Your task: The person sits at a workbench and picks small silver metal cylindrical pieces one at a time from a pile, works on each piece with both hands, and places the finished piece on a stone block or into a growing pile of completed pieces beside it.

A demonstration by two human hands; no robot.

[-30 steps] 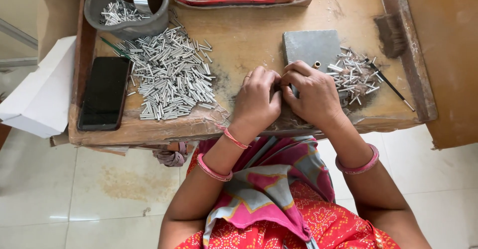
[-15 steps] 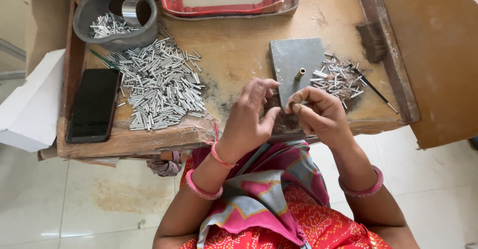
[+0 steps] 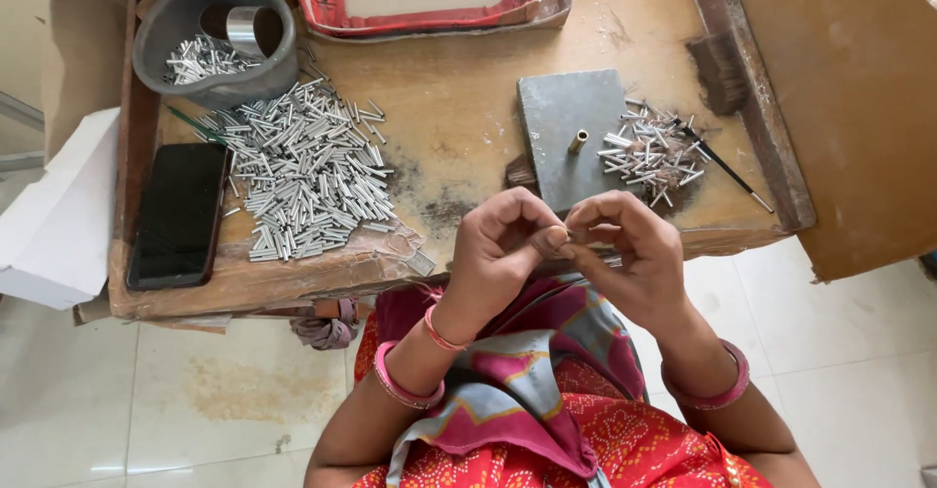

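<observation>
My left hand (image 3: 503, 249) and my right hand (image 3: 630, 249) meet fingertip to fingertip above the near edge of the low wooden table (image 3: 459, 127). Together they pinch a small thin piece that the fingers mostly hide. Just beyond them lies a grey metal plate (image 3: 566, 137) with a short brass peg (image 3: 578, 141) standing on it. Right of the plate sits a small heap of short silver tubes (image 3: 649, 151). A much larger pile of silver tubes (image 3: 303, 171) spreads over the table's left half.
A grey bowl (image 3: 166, 20) with more tubes and a metal ring stands at the back left. A black phone (image 3: 179, 215) lies at the left edge, a white box (image 3: 54, 215) beside the table. A red-rimmed tray (image 3: 322, 5) sits at the back, a thin black stick (image 3: 727, 168) at the right.
Both hands have lifted off the table edge and drawn back toward my body, fingertips now pinched together. The metal plate and its brass peg, earlier covered by the hands, are now uncovered.
</observation>
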